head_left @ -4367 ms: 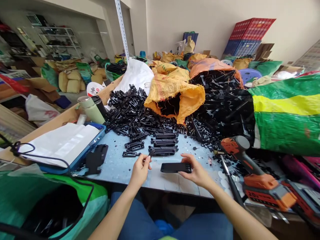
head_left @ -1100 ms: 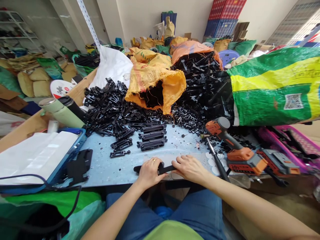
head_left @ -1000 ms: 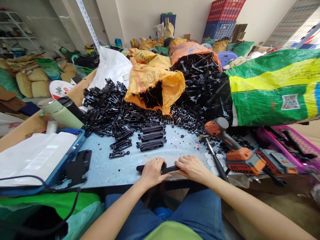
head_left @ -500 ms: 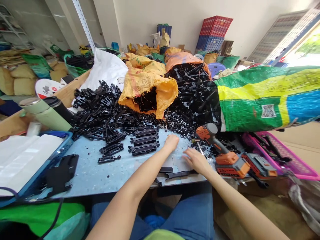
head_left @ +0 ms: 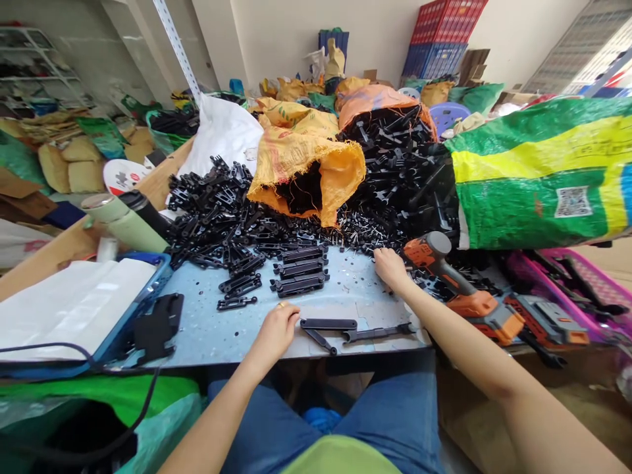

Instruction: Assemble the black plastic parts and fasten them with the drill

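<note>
My left hand (head_left: 278, 331) is low over the near part of the table, its fingers pinched together beside the left end of a flat black bar (head_left: 330, 324). Whatever sits in that pinch is too small to make out. Below the bar lies a short black link (head_left: 320, 341), angled away from it. A black open-ended wrench-like part (head_left: 378, 333) lies to the right. My right hand (head_left: 391, 270) reaches to the near edge of a pile of small screws and pins (head_left: 363, 229), fingers closed downward with their tips partly hidden. An orange and grey cordless power tool (head_left: 447, 283) lies just right of it.
Stacked black assemblies (head_left: 300, 271) lie left of centre, before a heap of black links (head_left: 212, 214). An orange sack (head_left: 301, 161) and a green-yellow sack (head_left: 533, 174) stand behind. A blue basket (head_left: 160, 270), a pink basket (head_left: 573, 263) and a spare battery (head_left: 546, 319) flank the work area.
My left hand has drawn back from the screw pile to the left end of the black bar. My right hand has moved forward to the pile. The view has shifted, moving everything rightward.
</note>
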The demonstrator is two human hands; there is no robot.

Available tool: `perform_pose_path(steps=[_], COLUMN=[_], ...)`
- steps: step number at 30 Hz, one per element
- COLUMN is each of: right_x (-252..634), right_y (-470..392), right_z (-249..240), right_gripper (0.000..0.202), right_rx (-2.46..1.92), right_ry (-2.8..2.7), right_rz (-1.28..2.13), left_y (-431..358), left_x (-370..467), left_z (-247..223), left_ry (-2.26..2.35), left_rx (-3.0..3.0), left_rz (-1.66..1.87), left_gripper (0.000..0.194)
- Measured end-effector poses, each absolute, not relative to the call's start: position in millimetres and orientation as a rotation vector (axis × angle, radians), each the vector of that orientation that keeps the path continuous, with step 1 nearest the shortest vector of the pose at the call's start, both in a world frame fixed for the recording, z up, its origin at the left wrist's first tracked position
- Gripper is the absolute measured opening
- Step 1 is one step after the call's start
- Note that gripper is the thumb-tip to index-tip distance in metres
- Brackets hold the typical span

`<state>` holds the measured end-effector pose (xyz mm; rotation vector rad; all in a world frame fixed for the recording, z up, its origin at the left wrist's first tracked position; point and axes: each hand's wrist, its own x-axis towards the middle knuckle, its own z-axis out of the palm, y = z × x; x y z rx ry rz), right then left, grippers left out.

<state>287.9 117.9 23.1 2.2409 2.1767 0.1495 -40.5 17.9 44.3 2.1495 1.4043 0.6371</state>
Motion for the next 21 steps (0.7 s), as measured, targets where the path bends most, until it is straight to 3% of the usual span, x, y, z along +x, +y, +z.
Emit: perform_pose_path(steps=[5, 10, 13, 16, 21], right_x=[271, 254, 246, 238, 219], right_y=[82, 36, 17, 7, 4], right_z=[47, 65, 76, 84, 92], right_gripper=[0.023, 0.019, 0.016, 0.014, 0.018], right_rx=[2.146, 2.085, 1.939, 1.786, 1.656], right_ry=[2.391, 2.701, 2.685, 2.625, 2.543], right_rz=[0.044, -0.584, -0.819, -0.844, -0.576], left_y=[5, 5, -1, -8, -11], left_x=[-33, -22, -17, -16, -20], left_z=[51, 52, 35, 17, 12], left_ry=[1.478, 1.533, 1.551, 1.572, 1.523], left_rx=[2.286, 2.405, 2.444, 2.542, 2.663], left_rz=[0.443, 0.274, 0.383, 0.585, 0.666], left_gripper=[0.025, 0.022, 0.018, 0.020, 0.022])
